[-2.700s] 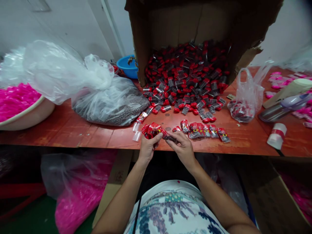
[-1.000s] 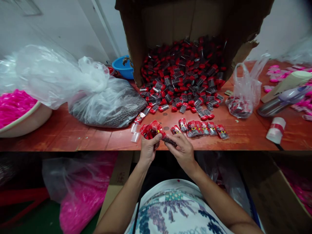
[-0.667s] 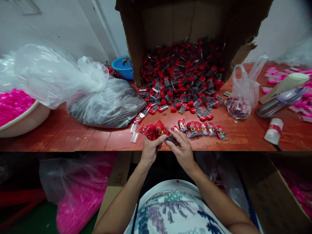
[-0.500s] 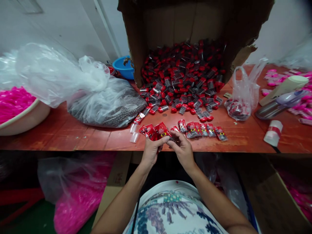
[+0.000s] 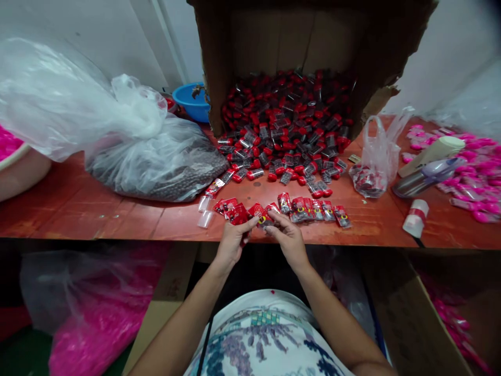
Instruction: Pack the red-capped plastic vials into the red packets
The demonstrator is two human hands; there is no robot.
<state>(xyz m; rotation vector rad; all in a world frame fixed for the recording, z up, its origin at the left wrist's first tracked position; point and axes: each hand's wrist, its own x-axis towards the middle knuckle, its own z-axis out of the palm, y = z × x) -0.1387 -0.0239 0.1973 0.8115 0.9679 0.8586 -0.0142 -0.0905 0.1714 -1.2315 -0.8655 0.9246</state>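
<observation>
My left hand [image 5: 233,241] pinches the left side of a small red printed packet [image 5: 261,213] with a yellow and black mark, at the table's front edge. My right hand [image 5: 289,237] closes on the packet's lower right side with thumb and fingers, which partly hide it. Just left of it lie several overlapping red sleeves [image 5: 235,210]. Two clear plastic sleeves [image 5: 204,219] rest further left. On the right, a row of red-labelled packets [image 5: 309,209] with dark contents lies flat on the table.
A torn cardboard box [image 5: 213,68] on its side spills red-capped clear containers [image 5: 282,136]. Left are a bag of dark beads [image 5: 156,167] and a blue basin [image 5: 194,102]. Right stand a small plastic bag [image 5: 376,156], a bottle [image 5: 425,177], a paper roll [image 5: 415,218] and pink pieces [image 5: 477,167].
The whole view has swung slightly right, so things sit further left. Both hands still hold the packet, with its printed face now a little more level; nothing has been let go.
</observation>
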